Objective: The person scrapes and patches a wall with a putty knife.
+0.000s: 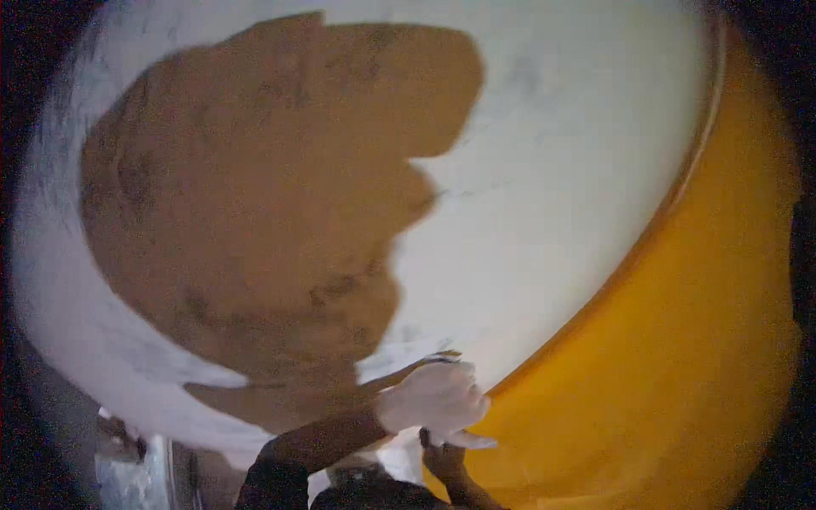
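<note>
My left hand (435,399) reaches in from the lower left and looks pale, either gloved or brightly lit. Its fingers are mostly curled, and one pale digit sticks out to the right. Just beneath it is my right hand (444,461), darker, its fingers closed up against the underside of the left. Whatever lies between the two hands is hidden. Both are close to a large curved white surface (544,204), near where it meets an orange-yellow surface (646,391).
A broad brown patch (255,195), shadow-like with sharp edges, covers much of the white surface. A raised curved seam (693,161) divides white from orange. At the lower left is a blurred shiny grey object (136,472). Dark clothing (374,493) shows below my hands.
</note>
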A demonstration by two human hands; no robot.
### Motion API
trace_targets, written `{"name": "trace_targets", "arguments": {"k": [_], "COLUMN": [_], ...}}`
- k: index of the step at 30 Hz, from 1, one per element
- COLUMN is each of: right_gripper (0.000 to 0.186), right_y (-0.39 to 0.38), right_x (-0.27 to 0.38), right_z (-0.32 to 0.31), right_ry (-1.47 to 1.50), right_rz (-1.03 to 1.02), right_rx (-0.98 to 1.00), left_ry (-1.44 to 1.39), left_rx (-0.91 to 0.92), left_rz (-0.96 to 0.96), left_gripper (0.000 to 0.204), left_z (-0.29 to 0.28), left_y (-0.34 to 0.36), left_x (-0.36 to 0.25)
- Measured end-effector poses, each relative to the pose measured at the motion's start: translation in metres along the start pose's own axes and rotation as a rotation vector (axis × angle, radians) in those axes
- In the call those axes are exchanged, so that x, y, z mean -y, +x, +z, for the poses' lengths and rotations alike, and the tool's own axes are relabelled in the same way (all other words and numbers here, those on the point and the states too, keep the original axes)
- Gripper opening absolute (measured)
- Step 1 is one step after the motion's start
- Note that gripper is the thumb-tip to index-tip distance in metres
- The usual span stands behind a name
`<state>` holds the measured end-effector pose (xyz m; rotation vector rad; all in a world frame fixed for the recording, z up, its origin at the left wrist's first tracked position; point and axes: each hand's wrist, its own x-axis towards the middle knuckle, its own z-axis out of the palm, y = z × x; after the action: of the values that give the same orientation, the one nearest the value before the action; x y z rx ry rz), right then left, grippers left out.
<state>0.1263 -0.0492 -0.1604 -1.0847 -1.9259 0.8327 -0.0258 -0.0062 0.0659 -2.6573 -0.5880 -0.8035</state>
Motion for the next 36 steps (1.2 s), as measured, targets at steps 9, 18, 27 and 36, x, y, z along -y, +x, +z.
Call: {"name": "trace_targets", "arguments": {"k": [9, 18, 27, 36], "right_gripper": [0.011, 0.011, 0.012, 0.015], "right_y": [0.047, 0.066, 0.045, 0.01], "right_x": [0.02, 0.04, 0.043, 0.061], "right_z": [-0.001, -0.017, -0.024, -0.041], "right_ry": [0.301, 0.366, 0.372, 0.127], "right_rz": [-0.002, 0.023, -0.036, -0.107], "right_rx": [-0.08, -0.078, -0.091, -0.444], "left_ry": [0.062, 0.07, 0.027, 0.0], "left_rx": [-0.039, 0.136, 0.073, 0.111], "left_rz": [0.053, -0.092, -0.028, -0.197], "left_gripper": [0.052, 0.05, 0.053, 0.067], "left_z": [0.015, 0.003, -0.009, -0.018], "left_y": [0.017, 0.024, 0.039, 0.041], "left_x": [0.007, 0.001, -0.001, -0.018]}}
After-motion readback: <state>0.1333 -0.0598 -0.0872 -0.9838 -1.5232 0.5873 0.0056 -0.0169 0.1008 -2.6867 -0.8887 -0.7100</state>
